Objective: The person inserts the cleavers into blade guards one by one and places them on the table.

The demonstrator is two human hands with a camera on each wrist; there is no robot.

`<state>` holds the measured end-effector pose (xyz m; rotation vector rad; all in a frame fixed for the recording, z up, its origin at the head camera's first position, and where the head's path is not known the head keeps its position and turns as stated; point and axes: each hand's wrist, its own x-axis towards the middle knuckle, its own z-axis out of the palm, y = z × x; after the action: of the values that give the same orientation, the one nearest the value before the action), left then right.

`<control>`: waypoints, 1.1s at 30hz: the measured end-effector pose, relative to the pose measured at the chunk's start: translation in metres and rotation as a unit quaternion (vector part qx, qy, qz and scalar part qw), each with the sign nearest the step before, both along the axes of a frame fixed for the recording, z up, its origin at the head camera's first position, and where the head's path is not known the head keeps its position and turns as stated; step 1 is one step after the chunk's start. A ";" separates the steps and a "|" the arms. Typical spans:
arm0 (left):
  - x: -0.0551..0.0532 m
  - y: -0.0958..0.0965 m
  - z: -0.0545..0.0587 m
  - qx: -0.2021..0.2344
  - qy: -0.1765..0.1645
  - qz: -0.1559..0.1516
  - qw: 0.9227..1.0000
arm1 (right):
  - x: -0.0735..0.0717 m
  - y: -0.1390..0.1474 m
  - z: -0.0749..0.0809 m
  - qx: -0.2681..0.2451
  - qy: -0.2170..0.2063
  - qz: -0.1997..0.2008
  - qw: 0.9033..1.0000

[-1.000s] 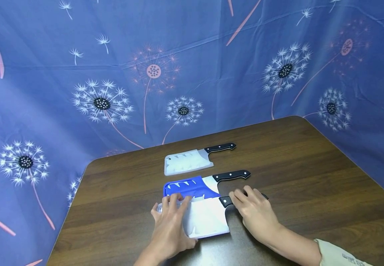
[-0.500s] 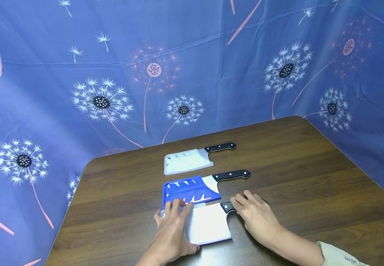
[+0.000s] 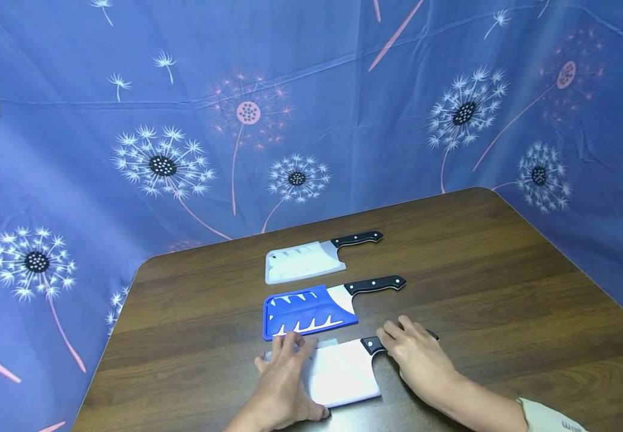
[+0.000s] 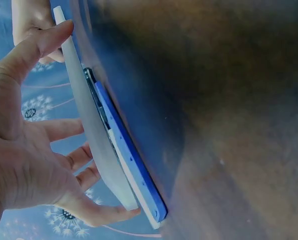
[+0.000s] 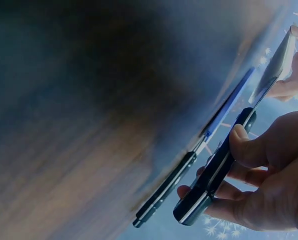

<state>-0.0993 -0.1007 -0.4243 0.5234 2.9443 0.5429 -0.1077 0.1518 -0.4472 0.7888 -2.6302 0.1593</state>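
A cleaver [image 3: 342, 371] with a white blade cover and a black handle lies closest to the person. My left hand [image 3: 285, 384] spans the cover, thumb at its near edge and fingertips at its far edge. In the left wrist view, the white cover [image 4: 91, 115] shows edge-on between thumb and fingers. Round the black handle [image 5: 216, 172] curl the fingers and thumb of my right hand [image 3: 419, 357]. Just beyond is a second cleaver in a blue cover [image 3: 306, 309] with white tooth-like marks. Farthest back rests a third, in a whitish translucent cover [image 3: 303, 263].
All three cleavers are in a row on a brown wooden table [image 3: 505, 288], handles to the right. A blue cloth [image 3: 360, 120] printed with dandelions hangs behind the table and along its sides.
Both hands have moved the nearest cleaver a little toward the person and slightly right. More of the blue cover's lower edge now shows. The other two cleavers have stayed put.
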 end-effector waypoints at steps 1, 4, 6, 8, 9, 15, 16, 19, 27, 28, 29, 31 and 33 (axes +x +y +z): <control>0.001 0.000 -0.001 0.002 -0.006 -0.001 1.000 | 0.001 0.000 -0.001 0.001 -0.001 0.000 1.000; 0.002 0.001 -0.006 0.006 -0.016 0.000 1.000 | 0.003 0.000 -0.003 0.001 0.001 0.002 1.000; 0.003 0.002 -0.008 0.008 -0.019 0.000 1.000 | 0.004 0.001 -0.005 0.000 0.004 0.003 1.000; 0.004 0.003 -0.011 0.008 -0.022 0.002 1.000 | 0.005 0.001 -0.006 0.002 0.004 0.004 1.000; 0.005 0.004 -0.012 0.007 -0.024 0.003 1.000 | 0.005 0.002 -0.007 0.004 0.002 0.004 1.000; 0.006 0.006 -0.015 -0.002 -0.034 0.003 0.999 | 0.008 0.001 -0.008 0.007 -0.040 -0.007 0.999; 0.006 0.006 -0.015 -0.004 -0.035 0.004 0.999 | 0.009 0.000 -0.007 0.007 -0.046 -0.010 0.999; 0.007 0.008 -0.017 -0.009 -0.033 0.006 0.999 | 0.010 0.000 -0.007 0.012 -0.061 -0.017 0.998; 0.007 0.011 -0.022 -0.008 -0.027 0.008 1.000 | 0.012 -0.001 -0.008 0.029 -0.072 -0.023 0.997; 0.007 0.012 -0.022 -0.007 -0.027 0.007 1.000 | 0.012 -0.001 -0.008 0.030 -0.072 -0.024 0.997; 0.006 0.012 -0.022 -0.007 -0.028 0.006 1.000 | 0.013 -0.001 -0.008 0.031 -0.072 -0.024 0.997; 0.006 0.012 -0.022 -0.007 -0.033 0.008 0.999 | 0.013 -0.001 -0.008 0.033 -0.077 -0.025 0.996; 0.005 0.012 -0.022 -0.014 -0.042 0.012 0.999 | 0.012 -0.001 -0.008 0.031 -0.080 -0.026 0.996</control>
<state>-0.0944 -0.0889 -0.4460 0.4525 2.8778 0.5125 -0.0955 0.1503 -0.4556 0.7560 -2.8161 0.1307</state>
